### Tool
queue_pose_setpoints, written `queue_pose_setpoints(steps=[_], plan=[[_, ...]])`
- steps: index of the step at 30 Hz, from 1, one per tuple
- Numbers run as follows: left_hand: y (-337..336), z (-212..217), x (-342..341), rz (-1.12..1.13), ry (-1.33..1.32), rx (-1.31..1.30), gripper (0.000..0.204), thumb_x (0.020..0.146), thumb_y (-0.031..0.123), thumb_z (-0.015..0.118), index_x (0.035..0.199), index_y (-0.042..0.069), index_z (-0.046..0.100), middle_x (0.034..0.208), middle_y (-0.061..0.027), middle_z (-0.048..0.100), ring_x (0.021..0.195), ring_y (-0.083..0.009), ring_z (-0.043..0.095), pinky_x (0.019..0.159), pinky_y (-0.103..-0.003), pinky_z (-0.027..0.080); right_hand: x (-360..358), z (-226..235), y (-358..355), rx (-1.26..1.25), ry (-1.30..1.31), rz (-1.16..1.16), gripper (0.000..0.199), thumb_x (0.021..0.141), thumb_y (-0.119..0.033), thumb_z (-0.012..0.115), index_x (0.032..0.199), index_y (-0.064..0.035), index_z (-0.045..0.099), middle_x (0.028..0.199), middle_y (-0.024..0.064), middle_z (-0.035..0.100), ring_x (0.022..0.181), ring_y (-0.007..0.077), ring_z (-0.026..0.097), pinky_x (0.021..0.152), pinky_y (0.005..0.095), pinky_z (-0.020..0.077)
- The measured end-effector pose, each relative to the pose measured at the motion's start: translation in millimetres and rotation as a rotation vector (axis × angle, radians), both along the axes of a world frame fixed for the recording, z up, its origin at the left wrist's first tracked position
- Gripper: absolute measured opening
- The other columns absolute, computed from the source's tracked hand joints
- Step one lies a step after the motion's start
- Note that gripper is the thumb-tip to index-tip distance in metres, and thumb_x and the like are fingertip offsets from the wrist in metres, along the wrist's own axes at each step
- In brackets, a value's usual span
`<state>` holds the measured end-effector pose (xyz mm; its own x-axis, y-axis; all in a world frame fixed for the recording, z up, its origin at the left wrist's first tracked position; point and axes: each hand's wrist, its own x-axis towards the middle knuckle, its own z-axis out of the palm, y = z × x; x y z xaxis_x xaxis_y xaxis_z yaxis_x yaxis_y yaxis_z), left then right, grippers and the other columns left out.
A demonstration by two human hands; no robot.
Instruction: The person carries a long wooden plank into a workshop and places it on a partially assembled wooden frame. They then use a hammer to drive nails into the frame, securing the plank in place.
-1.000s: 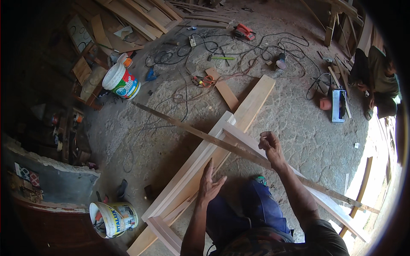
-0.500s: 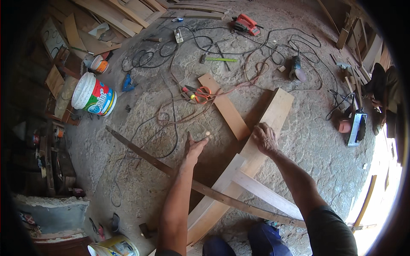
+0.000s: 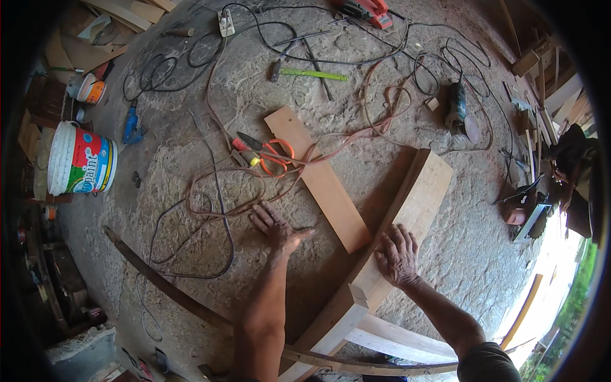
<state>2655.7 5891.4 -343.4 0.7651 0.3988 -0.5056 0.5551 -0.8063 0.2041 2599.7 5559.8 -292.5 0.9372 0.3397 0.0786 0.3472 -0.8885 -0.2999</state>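
My left hand (image 3: pixel 279 230) is open, fingers spread, low over the rough floor beside a looped reddish cord (image 3: pixel 219 215). Nothing is in it. My right hand (image 3: pixel 398 256) lies on a thick wooden beam (image 3: pixel 423 197), its fingers bent over the top face and the thumb near the left edge. Closer to me, a second length of wood (image 3: pixel 331 325) lies against the beam. A long curved brown strip (image 3: pixel 162 283) passes beneath my left forearm. Pale curved wood (image 3: pixel 407 340) extends right from the beam. A flat board (image 3: pixel 324 184) touches or nearly touches the beam's left side.
Orange-handled scissors (image 3: pixel 278 158) lie beside the flat board. Farther off are a green-handled hammer (image 3: pixel 312 74), an angle grinder (image 3: pixel 457 111), a red power tool (image 3: pixel 366 11) and tangled cords. A paint bucket (image 3: pixel 83 159) and blue drill (image 3: pixel 132 126) stand left. Another person (image 3: pixel 573 159) is at right.
My left hand has lowered toward the floor and spread its fingers. My right hand stays on the beam, slightly nearer me. The view has shifted, showing the floor items larger.
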Motion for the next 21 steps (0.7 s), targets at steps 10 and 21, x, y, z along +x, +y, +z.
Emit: queue_pose_setpoints(steps=[10, 21], plan=[[1.1, -8.2, 1.7, 0.015, -0.116, -0.11, 0.172, 0.05, 0.063, 0.096, 0.159, 0.003, -0.023, 0.165, -0.032, -0.021, 0.15, -0.0594, -0.012, 0.118, -0.073, 0.001, 351.2, -5.8, 92.8, 0.255, -0.136, 0.009, 0.056, 0.098, -0.012, 0.057, 0.15, -0.0012, 0.04, 0.142, 0.0252, 0.051, 0.128, 0.0433, 0.053, 0.107, 0.0491, 0.0453], [-16.9, -0.3, 8.4, 0.01, -0.225, -0.171, 0.169, 0.047, 0.064, 0.095, 0.162, 0.004, -0.013, 0.166, -0.0359, -0.011, 0.151, -0.0592, -0.011, 0.118, -0.072, -0.001, 509.0, -150.2, 46.3, -0.137, -0.335, 0.063, 0.068, 0.099, -0.008, 0.05, 0.162, -0.0218, 0.03, 0.141, 0.025, 0.054, 0.127, 0.044, 0.056, 0.104, 0.0553, 0.0449]])
